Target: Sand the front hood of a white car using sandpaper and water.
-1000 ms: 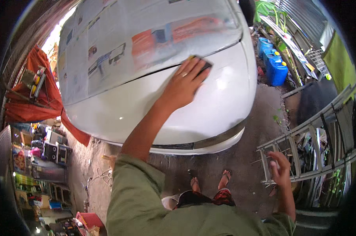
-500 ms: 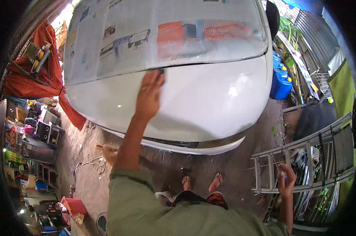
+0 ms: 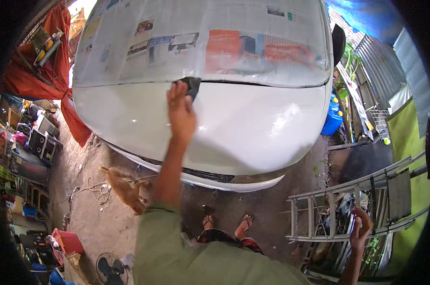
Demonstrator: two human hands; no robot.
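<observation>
My left hand point(image 3: 182, 109) grips a dark, flat pad point(image 3: 191, 87) against the white car hood point(image 3: 238, 123), just below a seam point(image 3: 236, 81). Beyond that seam, sheets of newspaper point(image 3: 224, 50) under a translucent coat cover the upper panel. At the lower right, my right hand point(image 3: 359, 225) hangs beside an aluminum ladder point(image 3: 311, 216), its fingers loosely bent, with nothing visible in them.
A tan dog point(image 3: 122, 187) and a coiled rope point(image 3: 101, 194) are on the ground at left, with a fan point(image 3: 111, 270) and pink bin point(image 3: 71, 242) nearer. Red tarpaulin point(image 3: 63, 109) hangs far left. Blue jerrycans point(image 3: 333, 121) and corrugated sheets point(image 3: 376, 57) stand right.
My left hand has moved leftward along the seam with the dark pad. The view has shifted and turned, showing more of the dog and fan at left.
</observation>
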